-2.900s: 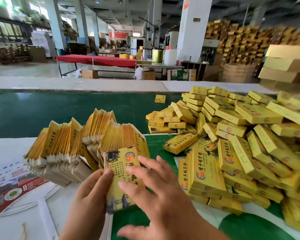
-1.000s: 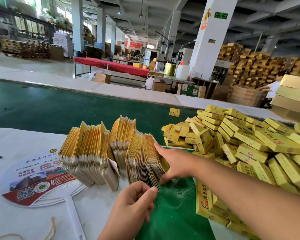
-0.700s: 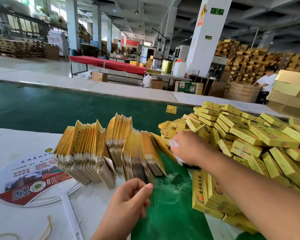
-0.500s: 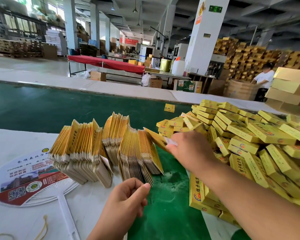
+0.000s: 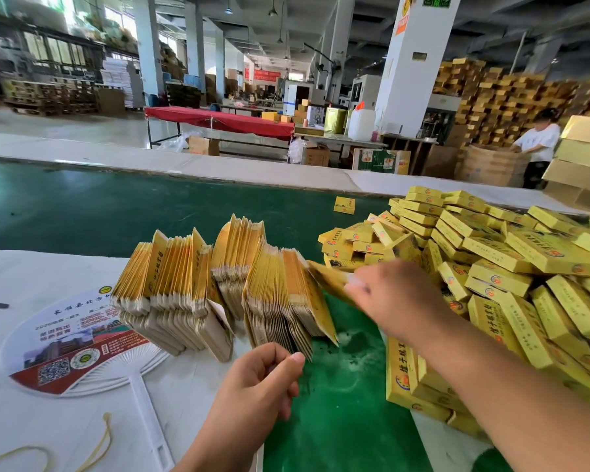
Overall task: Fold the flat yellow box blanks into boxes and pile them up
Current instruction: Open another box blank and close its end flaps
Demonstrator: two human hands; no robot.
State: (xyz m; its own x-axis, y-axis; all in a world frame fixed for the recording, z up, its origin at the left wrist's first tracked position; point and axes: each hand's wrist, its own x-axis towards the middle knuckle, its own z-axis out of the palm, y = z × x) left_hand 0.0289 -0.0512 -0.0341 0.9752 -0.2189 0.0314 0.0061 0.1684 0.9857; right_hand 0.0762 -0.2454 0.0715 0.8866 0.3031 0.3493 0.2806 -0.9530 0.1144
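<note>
On the left of the white table covering (image 5: pixel 48 420), a printed hand fan (image 5: pixel 79 342) lies flat with its handle toward the worker, clear of the work, and a loop of yellowish cord (image 5: pixel 92 447) lies near the front edge. Just right of the fan stand the flat yellow box blanks (image 5: pixel 218 284), packed on edge in fanned bundles that lean against one another; this presumably lets single blanks be peeled from the right-hand end without disturbing the rest.

Below the bundles the left hand (image 5: pixel 256 386) hovers with fingers loosely curled toward the thumb. It grasps nothing and touches nothing, apparently waiting to receive.

Further right, over the green belt (image 5: pixel 82 212), the right hand (image 5: pixel 392 298) pinches one blank (image 5: pixel 327 277) by its near end; the blank slants up from the last bundle toward the hand, and motion blur hides the exact finger positions.

Farthest right, finished boxes (image 5: pixel 491 253) lie heaped in a loose mound, within easy tossing reach. One stray box (image 5: pixel 344 204) sits apart on the belt.

Compared with half a second earlier, the right hand and its blank sit much as they did, perhaps drawn slightly clear of the bundle. The left hand is unchanged. Nearly three seconds earlier both hands lay on the front face of the bundles.
</note>
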